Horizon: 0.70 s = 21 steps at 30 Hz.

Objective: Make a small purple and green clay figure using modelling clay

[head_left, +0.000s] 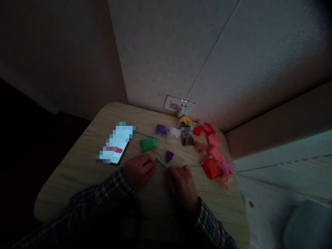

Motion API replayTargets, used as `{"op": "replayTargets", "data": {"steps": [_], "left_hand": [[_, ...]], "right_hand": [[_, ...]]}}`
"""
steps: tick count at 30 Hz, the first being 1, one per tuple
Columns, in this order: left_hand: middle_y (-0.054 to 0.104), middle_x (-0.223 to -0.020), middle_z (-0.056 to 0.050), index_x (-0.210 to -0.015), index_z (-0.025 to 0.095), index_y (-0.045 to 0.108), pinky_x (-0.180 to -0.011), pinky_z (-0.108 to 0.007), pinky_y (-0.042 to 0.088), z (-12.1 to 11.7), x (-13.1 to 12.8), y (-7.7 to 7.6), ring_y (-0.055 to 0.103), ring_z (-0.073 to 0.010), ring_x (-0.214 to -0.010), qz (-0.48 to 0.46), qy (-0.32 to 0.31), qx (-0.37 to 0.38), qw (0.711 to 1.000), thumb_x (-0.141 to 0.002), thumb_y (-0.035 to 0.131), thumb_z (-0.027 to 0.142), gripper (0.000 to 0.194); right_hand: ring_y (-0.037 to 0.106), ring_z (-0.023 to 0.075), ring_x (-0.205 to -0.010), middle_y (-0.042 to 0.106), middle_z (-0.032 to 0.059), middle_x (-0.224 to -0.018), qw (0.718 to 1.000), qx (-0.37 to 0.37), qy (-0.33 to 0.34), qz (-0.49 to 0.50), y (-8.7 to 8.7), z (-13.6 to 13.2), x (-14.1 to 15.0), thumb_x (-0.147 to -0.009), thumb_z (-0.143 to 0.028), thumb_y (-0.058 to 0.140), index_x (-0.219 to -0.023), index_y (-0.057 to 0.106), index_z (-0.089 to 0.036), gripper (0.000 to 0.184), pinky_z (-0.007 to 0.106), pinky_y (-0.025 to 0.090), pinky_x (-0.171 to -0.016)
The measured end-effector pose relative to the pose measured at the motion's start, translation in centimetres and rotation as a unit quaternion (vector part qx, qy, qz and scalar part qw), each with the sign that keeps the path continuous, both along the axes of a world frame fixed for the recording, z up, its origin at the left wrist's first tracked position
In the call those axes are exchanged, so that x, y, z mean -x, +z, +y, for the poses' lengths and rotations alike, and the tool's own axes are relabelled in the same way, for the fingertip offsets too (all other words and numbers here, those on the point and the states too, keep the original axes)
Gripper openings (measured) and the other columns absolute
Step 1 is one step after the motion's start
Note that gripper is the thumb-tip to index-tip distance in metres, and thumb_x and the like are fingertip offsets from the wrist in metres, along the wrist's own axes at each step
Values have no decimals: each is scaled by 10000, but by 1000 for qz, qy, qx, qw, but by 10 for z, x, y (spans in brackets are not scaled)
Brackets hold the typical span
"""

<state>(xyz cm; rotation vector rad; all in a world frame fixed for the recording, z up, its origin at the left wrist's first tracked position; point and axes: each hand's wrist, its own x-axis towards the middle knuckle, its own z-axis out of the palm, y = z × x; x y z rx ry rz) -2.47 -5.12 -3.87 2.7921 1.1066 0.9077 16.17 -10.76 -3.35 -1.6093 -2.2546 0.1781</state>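
Observation:
Both my hands rest on a pale wooden table (77, 180) in dim light. My left hand (138, 170) is curled with its fingertips near the end of a thin green stick (160, 162). My right hand (181, 183) is closed around the stick's other end. A small purple clay lump (169, 156) lies just beyond the stick. A green clay bag (148, 144) sits above my left hand. What my left fingers pinch is too dark to make out.
A lit phone (116, 145) lies at the left. Small bags of clay lie along the back and right: purple (162, 129), brown (187, 139), yellow (184, 120), several red and pink ones (211, 152). A wall socket (178, 104) sits behind the table.

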Motion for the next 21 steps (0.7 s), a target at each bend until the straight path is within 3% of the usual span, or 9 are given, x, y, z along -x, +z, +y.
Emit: {"op": "replayTargets", "data": {"steps": [8, 21], "left_hand": [[665, -748, -36, -800, 171, 685, -583, -251, 490, 0, 1, -1, 620, -142, -640, -3, -3, 0, 1000, -906, 464, 237, 254], [657, -754, -29, -819, 181, 685, -585, -244, 480, 0, 0, -1, 608, -136, -647, 3, -2, 11, 1000, -889, 498, 237, 207]], "right_hand": [[497, 169, -647, 576, 3, -624, 999, -49, -24, -1, 6, 6, -10, -896, -121, 459, -751, 603, -185, 214, 291, 266, -699], [499, 177, -681, 589, 13, -662, 999, -18, -29, 0, 4, 7, -12, -879, -120, 459, -731, 599, -188, 214, 300, 274, -696]]}}
